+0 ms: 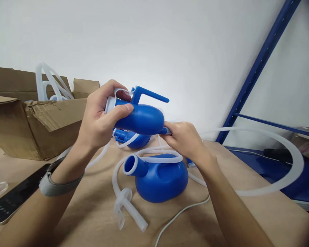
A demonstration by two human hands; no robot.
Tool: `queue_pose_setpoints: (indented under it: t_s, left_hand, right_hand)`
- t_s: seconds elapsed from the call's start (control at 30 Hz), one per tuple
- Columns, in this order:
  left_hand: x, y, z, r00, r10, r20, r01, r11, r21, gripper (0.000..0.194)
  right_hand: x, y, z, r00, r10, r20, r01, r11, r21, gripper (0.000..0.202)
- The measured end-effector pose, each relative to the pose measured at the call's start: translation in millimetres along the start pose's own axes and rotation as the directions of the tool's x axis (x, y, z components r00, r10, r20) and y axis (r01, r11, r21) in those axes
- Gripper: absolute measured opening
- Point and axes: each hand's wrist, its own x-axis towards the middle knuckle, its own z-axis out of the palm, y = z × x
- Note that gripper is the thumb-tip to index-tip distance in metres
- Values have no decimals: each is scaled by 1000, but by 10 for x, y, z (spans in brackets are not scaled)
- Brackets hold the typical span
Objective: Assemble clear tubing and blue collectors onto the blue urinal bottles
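My left hand (100, 113) grips a blue urinal cup (144, 118) by its wide end, thumb on its side. The cup is held up nearly level. It has a straight blue handle on top and a white cap (110, 105) at the wide end, with a strap. My right hand (182, 139) is closed around the cup's narrow spout (164, 130), where a translucent tube end seems to sit; the fingers partly hide the joint. Beneath both hands stands a blue urinal bottle (162, 181) with an open neck and a coiled white tube (115, 178) lying around it.
At the left stands an open cardboard box (54, 127) with tubes sticking out. A black keyboard-like device (18, 195) lies near my left forearm. Another blue bottle (137, 140) is behind. A large tube loop (296, 161) arches at right, near a blue shelf frame (257, 72).
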Motion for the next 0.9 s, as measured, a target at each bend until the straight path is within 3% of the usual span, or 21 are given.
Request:
queue_pose_setpoints:
  t_s: [0.1,0.23,0.37,0.43,0.53,0.57,0.6,0.7,0.77,0.83,0.9]
  left_hand:
    - [-75,44,77,997,57,-54,-54,998,43,14]
    - [-167,208,110,994,107,9,-107,977,184,8]
    - [-217,208,109,982,189,27,-191,972,140,10]
    - [-219,146,112,950,308,49,-310,949,62,13]
    - [-212,41,114,834,536,134,-540,842,-1,14]
    - [-207,9,111,801,575,166,-583,812,-1,15]
    - [-201,-23,107,799,569,192,-581,814,7,16]
    - [-156,-107,90,920,379,102,-384,922,37,18]
    - [-101,-148,83,980,194,-34,-193,981,31,15]
    - [-38,-169,81,992,-16,-127,10,999,-52,9]
    - [17,-165,83,963,-247,-111,222,954,-199,7]
  right_hand:
    - [14,5,48,999,-1,-42,-3,996,-94,19]
    - [20,49,144,990,-84,-117,61,980,-192,25]
    - [0,58,120,976,-168,-137,142,973,-179,26]
    - [-21,50,57,976,-195,-97,183,975,-124,25]
    - [-52,65,-40,976,-215,-21,216,976,10,26]
    - [-58,79,-64,975,-220,9,220,975,41,27]
    - [-61,95,-84,973,-226,38,224,973,53,28]
    - [-45,122,-120,982,-186,30,186,983,2,28]
    - [-22,105,-121,984,-147,-100,141,988,-67,22]
    - [2,69,-90,954,-156,-256,119,981,-153,20]
    - [22,30,-22,917,-193,-350,114,965,-235,19]
